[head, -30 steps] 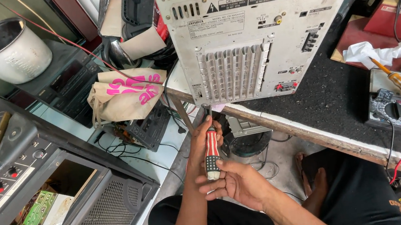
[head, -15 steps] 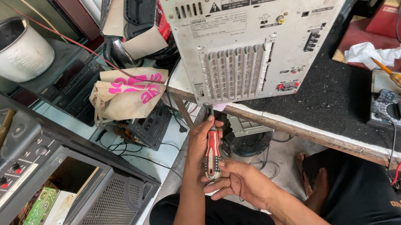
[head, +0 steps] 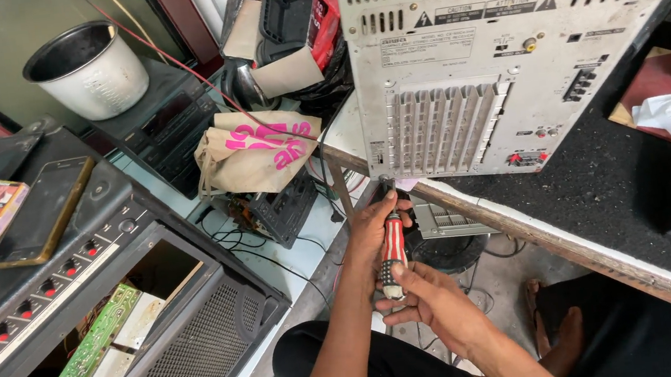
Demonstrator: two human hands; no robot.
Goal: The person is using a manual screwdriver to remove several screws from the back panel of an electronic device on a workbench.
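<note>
Both hands grip one screwdriver [head: 391, 251]: the left hand [head: 375, 228] wraps the upper handle to steady it, and the right hand [head: 433, 304] clasps the butt from below, placed to push and turn. Its long axis runs near upright, tip up, meeting the lower edge of the grey stereo unit [head: 506, 59] just above the left hand, at the bench [head: 605, 191] edge.

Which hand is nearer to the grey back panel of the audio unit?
Left. The left hand grips the screwdriver near its top, just below the back panel. The right hand holds the handle's lower end, farther down.
</note>
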